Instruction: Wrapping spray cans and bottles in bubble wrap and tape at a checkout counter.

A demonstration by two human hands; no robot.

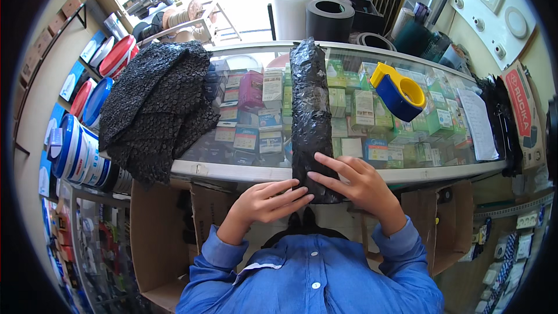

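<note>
A long package (310, 109) wrapped in black plastic lies lengthwise across the glass display counter (261, 173), its near end jutting past the front edge. My left hand (272, 203) touches the left side of that near end, fingers stretched out. On its top and right side rest the spread fingers of my right hand (355, 181). Neither hand grips it. To the left, a heap of black bubble wrap (157, 104) covers the counter's end and hangs over the front. A yellow and blue tape dispenser (399, 91) lies on the glass to the right.
Small product boxes (272, 87) fill the case under the glass. Right of the dispenser lies a handwritten paper (477, 124) beside black plastic (505, 122). Rolls of sheet material (330, 19) stand behind the counter. Cardboard boxes (161, 235) sit below, and paint pails (83, 152) stand at left.
</note>
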